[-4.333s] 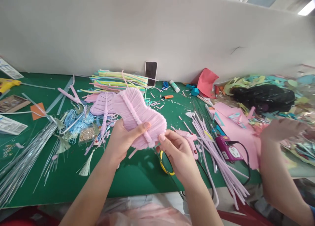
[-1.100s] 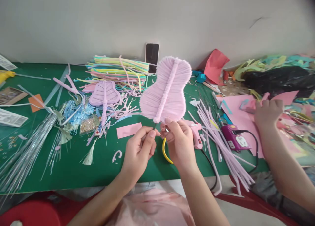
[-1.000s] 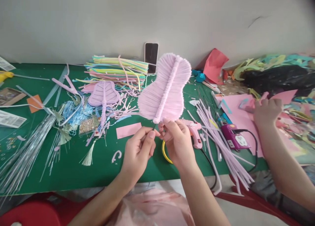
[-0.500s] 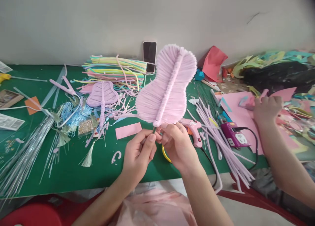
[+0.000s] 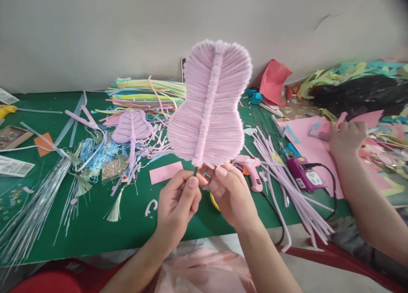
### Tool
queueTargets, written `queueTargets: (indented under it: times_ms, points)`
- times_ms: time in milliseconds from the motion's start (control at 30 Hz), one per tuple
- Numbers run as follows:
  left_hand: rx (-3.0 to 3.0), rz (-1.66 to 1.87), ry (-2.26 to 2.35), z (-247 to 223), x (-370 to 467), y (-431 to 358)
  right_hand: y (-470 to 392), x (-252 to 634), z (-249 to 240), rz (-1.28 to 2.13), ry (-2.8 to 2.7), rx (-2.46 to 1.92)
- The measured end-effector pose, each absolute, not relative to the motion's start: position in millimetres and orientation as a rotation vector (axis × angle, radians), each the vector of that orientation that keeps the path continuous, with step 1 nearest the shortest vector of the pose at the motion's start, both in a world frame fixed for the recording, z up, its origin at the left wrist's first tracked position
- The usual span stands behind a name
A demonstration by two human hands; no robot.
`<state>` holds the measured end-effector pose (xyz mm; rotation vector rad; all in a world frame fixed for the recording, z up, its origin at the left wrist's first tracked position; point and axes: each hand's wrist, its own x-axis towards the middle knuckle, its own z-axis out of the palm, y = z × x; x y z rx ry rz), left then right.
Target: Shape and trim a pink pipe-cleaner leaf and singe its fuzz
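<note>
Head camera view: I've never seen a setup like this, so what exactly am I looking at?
There is no machine: one camera, worn on a person's head, looks forward and down at their bare hands. The left hand pinches a thin dark green stem under a fuzzy, pale pink-purple, waisted panel; the right hand is at its lower edge. On the green table lie multicoloured fuzzy sticks, silvery strips, a pink glue gun and a purple plastic socket block. The far-right hand is another person's.
</note>
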<state>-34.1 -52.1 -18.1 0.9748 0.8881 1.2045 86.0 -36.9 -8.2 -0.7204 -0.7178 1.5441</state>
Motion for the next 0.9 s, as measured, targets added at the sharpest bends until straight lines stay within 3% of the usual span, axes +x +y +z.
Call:
queueTargets:
  times_ms: [900]
  points:
    - [0.957,1.037,0.837,-7,-35,-56,-30,95,4,1.505,-0.785,-0.78]
